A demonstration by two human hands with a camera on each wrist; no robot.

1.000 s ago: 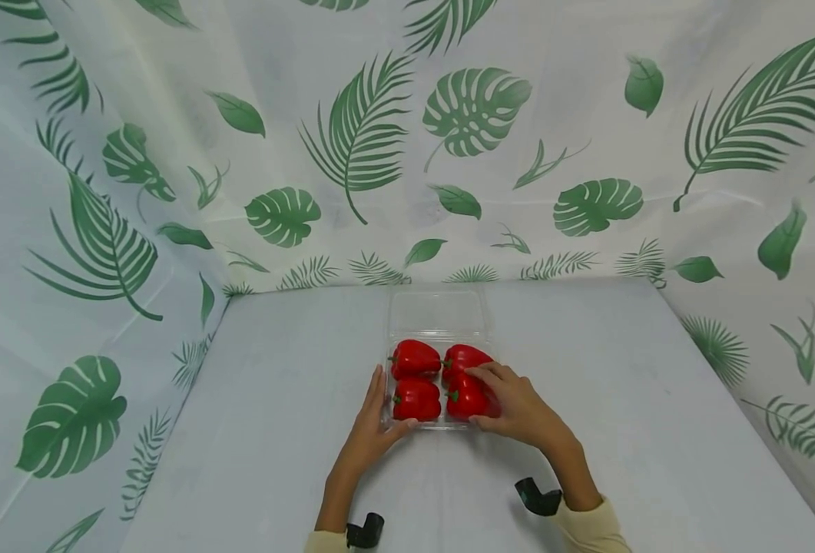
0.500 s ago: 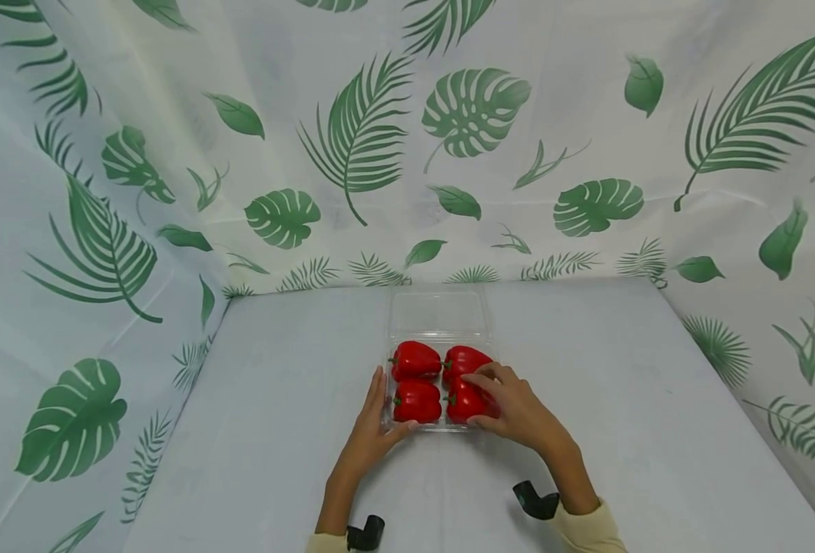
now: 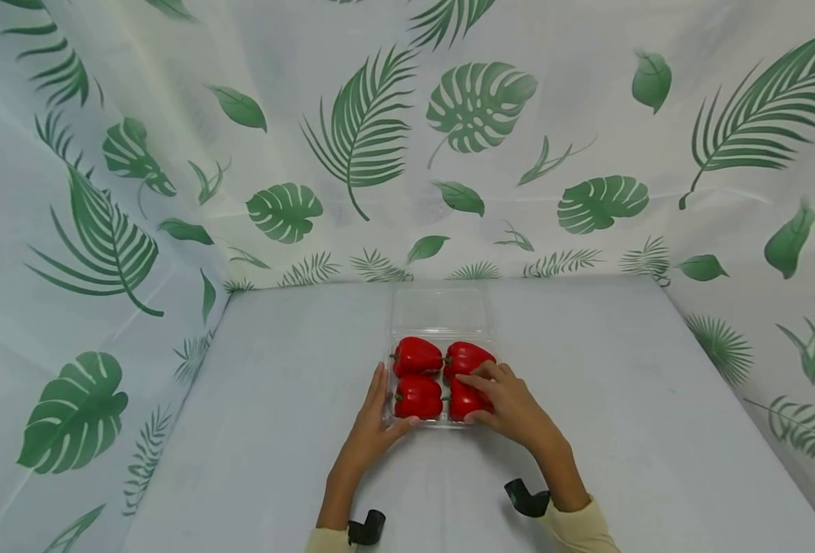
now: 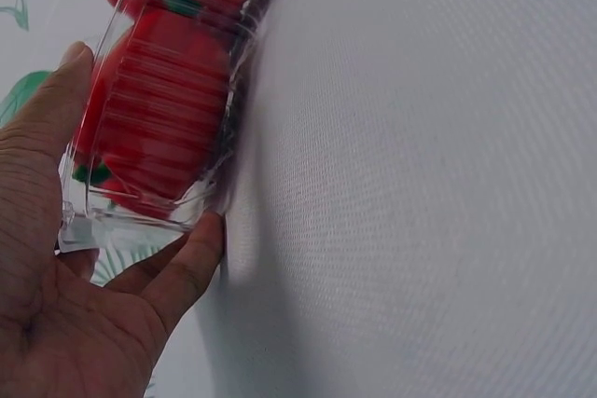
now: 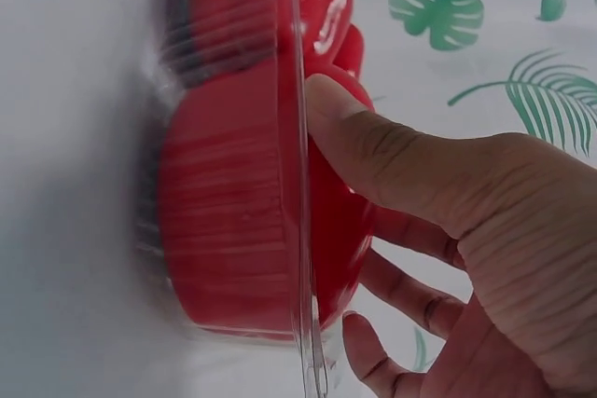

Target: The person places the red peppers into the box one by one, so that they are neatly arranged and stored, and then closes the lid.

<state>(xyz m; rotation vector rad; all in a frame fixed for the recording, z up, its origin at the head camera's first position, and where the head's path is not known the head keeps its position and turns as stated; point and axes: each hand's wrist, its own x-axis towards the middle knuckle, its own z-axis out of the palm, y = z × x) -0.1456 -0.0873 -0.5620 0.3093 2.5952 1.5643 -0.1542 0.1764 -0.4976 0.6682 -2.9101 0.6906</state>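
Observation:
Several red bell peppers with green stems sit in two rows in a clear plastic clamshell container (image 3: 442,309), its lid laid back. My left hand (image 3: 369,434) holds the container's near left corner, thumb on the front rim and fingers along the left side. My right hand (image 3: 518,407) grips the near right bell pepper (image 3: 462,401) from above, partly hiding it. In the right wrist view the thumb (image 5: 373,151) lies against this pepper's side just over the rim, the other fingers beyond it. A second bell pepper (image 3: 419,397) lies to its left, beside my left thumb.
The container stands mid-table on a white cloth (image 3: 296,346). White curtains (image 3: 379,230) with green leaf prints close off the back and both sides. A black wrist device (image 3: 367,528) sits on each forearm, by the pale yellow sleeves.
The right hand's fingers have shifted slightly left over the near right bell pepper, and its forearm has moved a little left. The left hand keeps its place at the container. The head view tilts slightly.

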